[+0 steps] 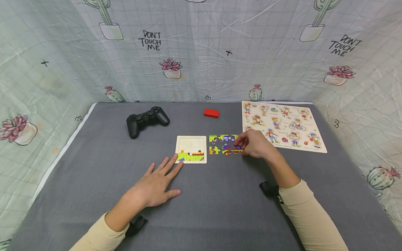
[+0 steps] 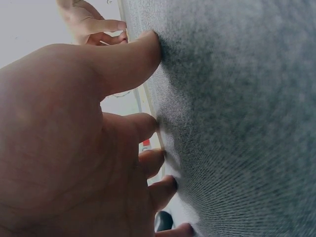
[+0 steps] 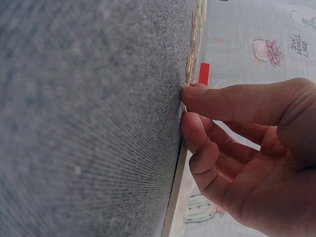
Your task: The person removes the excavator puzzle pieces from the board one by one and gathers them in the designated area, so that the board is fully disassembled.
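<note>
My left hand (image 1: 154,186) lies spread on the cloth, its fingertips at the lower left corner of a small wooden puzzle tray (image 1: 191,142). A row of joined green pieces with a bit of train picture fills the tray's bottom. To the tray's right lie several loose jigsaw pieces (image 1: 215,150), green, purple and yellow. My right hand (image 1: 255,143) reaches over the right end of this group. Its thumb (image 3: 217,102) and fingers pinch a thin jigsaw piece (image 3: 185,108) low over the cloth, mostly hidden by the fingertips.
Behind the tray lie a black game controller (image 1: 147,120) and a red block (image 1: 211,113). A large wooden picture board (image 1: 298,144) lies at the back right, partly behind the right hand. Grey cloth (image 1: 220,209) covers the table, and a printed curtain (image 1: 201,45) surrounds it.
</note>
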The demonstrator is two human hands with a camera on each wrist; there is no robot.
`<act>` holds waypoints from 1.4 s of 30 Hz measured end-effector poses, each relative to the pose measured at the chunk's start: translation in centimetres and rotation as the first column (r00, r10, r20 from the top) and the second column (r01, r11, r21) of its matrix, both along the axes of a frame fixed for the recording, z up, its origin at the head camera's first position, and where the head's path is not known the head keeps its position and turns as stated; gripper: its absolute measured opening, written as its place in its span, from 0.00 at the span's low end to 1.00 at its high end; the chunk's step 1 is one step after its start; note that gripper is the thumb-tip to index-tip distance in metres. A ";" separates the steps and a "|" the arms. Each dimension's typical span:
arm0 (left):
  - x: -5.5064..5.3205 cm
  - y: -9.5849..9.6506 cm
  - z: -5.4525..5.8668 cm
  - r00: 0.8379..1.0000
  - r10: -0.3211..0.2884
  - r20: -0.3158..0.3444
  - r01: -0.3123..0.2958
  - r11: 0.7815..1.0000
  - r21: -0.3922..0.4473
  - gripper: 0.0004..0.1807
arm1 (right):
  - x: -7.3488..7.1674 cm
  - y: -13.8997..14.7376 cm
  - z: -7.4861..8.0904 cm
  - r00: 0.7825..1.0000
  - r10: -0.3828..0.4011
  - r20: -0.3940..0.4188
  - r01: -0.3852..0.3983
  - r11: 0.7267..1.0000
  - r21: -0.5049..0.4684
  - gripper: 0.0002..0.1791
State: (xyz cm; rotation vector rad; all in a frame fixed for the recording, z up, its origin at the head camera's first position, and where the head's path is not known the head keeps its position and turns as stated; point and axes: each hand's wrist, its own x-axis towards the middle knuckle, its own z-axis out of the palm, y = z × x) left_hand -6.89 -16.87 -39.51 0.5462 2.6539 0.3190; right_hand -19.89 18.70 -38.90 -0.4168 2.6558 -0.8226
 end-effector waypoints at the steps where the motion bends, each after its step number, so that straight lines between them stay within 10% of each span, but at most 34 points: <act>1: 0.0 0.0 0.0 1.000 -0.001 0.001 0.001 1.000 0.000 0.49 | 0.0 0.0 0.0 1.000 0.000 0.000 0.000 1.000 -0.002 0.17; 18: 0.3 -0.1 -0.1 1.000 -0.006 0.019 0.006 1.000 0.016 0.49 | 0.9 -1.5 0.4 0.999 0.028 -0.016 -0.030 0.995 -0.091 0.15; 42: 0.0 0.8 0.6 0.999 -0.001 0.034 0.002 1.000 -0.023 0.48 | 0.7 -13.8 0.4 0.956 0.294 -0.017 -0.293 0.946 -0.140 0.18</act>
